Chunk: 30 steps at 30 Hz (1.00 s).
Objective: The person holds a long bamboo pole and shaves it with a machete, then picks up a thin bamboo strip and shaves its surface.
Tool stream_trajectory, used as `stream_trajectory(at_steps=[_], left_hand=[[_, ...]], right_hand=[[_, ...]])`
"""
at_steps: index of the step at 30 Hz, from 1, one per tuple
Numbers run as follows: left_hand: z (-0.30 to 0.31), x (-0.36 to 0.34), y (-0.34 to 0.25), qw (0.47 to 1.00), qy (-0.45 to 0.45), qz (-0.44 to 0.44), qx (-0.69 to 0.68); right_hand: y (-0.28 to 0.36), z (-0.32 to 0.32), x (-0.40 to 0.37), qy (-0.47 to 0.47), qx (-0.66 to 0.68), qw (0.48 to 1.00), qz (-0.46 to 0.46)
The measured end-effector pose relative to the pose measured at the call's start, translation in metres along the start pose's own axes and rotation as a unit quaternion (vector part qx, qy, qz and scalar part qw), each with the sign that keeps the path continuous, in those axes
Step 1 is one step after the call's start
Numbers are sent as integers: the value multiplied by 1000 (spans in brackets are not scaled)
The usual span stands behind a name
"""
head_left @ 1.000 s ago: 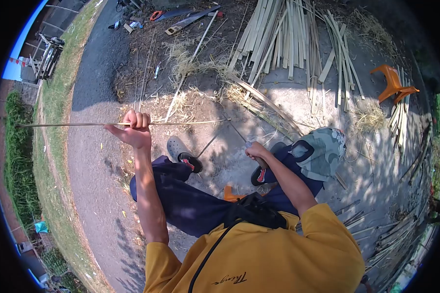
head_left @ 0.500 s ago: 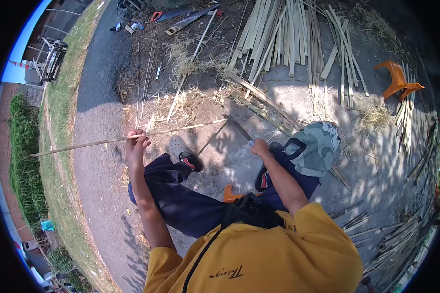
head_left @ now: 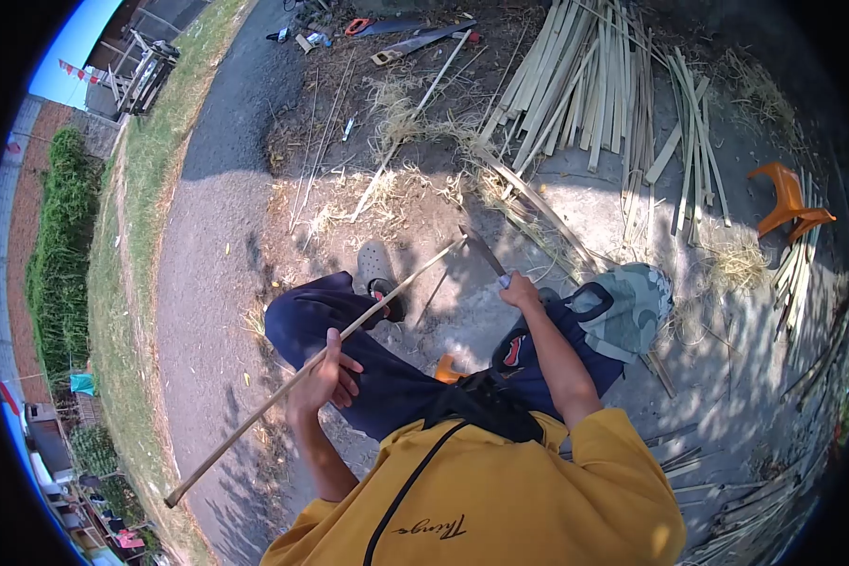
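A long thin bamboo strip (head_left: pixel 262 411) runs slantwise across my left thigh, its near end out to the lower left. My left hand (head_left: pixel 323 379) holds it around the middle, thumb along it and the other fingers loosely curled. In my right hand (head_left: pixel 519 291), fingers closed round the handle, is a knife (head_left: pixel 482 251) with a dark blade pointing up and to the left. The strip's far end meets the blade near its tip in this view. A camouflage-patterned cloth (head_left: pixel 624 309) lies over my right knee, beside the right hand.
Split bamboo strips (head_left: pixel 575 85) lie in a large pile ahead, with shavings (head_left: pixel 387 193) scattered around. Saws (head_left: pixel 423 42) rest at the top. An orange plastic stool (head_left: pixel 785 203) stands at the right. The paved path (head_left: pixel 212 255) and grass run along the left.
My left hand has come down and closer to my body, swinging the strip from nearly level to a steep slant. The right hand still holds the knife, and the whole view has shifted slightly.
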<state>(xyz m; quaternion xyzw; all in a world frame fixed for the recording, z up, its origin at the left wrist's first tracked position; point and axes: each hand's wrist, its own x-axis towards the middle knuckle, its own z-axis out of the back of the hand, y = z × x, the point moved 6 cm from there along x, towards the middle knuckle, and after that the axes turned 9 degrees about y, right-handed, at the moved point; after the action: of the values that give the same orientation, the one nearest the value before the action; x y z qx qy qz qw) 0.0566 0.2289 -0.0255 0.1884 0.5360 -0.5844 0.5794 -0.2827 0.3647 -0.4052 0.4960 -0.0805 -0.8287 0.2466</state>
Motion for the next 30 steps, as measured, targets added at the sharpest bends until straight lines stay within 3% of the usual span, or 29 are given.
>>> stream_trajectory(at_steps=[1, 2, 4, 5, 6, 8, 10, 11, 12, 13, 14, 15, 16, 17, 19, 20, 22, 25, 30], left_hand=[[-10, 3, 10, 998, 67, -5, -5], [-14, 8, 15, 998, 66, -4, -7], [-50, 13, 1, 931, 275, -148, -189], [-61, 20, -8, 890, 288, -193, -295], [-76, 28, -10, 890, 286, -193, -297], [-92, 43, -18, 898, 173, -232, -331], [-104, 47, -35, 911, 162, -225, -305], [-99, 54, -47, 929, 58, -333, -151], [-94, 52, -62, 904, -48, -425, 10], [-86, 48, -79, 876, -145, -444, 124], [-83, 56, -83, 876, -147, -443, 122], [-79, 65, -85, 832, -258, -407, 277], [-79, 77, -86, 755, -358, -354, 421], [-78, 95, -82, 755, -359, -354, 420], [-79, 162, -42, 861, -180, -141, 455], [-79, 173, -35, 860, -183, -142, 455], [-90, 202, -4, 888, -76, -64, 448], [-93, 228, 27, 911, -109, -96, 386], [-106, 244, 55, 951, -94, -184, 228]], right_hand=[[-2, -1, 1, 1, -2, 1000, 1], [-3, -1, 1, -9, 3, 1000, 8], [-2, 0, 0, -18, 5, 1000, 18], [-1, 1, -1, -19, 12, 1000, 15], [0, 2, -2, -20, 19, 1000, 13], [-1, 2, -3, -22, 18, 1000, 13], [0, 4, -3, -25, 18, 999, 14], [1, 4, -4, -19, 19, 1000, 9], [0, 4, -5, -12, 20, 1000, 4], [-6, -4, 5, -10, 18, 1000, 5], [-12, -9, 15, -13, 18, 1000, 0], [-16, -11, 24, -16, 19, 1000, -4], [-14, -6, 20, -17, 17, 1000, -3], [-14, -3, 16, -22, 15, 999, -21], [-10, 1, 7, -24, 10, 999, -36], [-10, 3, 6, -21, 14, 999, -47], [-8, 10, 2, -20, 21, 998, -62], [-4, 22, -14, -51, 25, 997, -53], [22, 32, -45, -90, 44, 993, 59]])
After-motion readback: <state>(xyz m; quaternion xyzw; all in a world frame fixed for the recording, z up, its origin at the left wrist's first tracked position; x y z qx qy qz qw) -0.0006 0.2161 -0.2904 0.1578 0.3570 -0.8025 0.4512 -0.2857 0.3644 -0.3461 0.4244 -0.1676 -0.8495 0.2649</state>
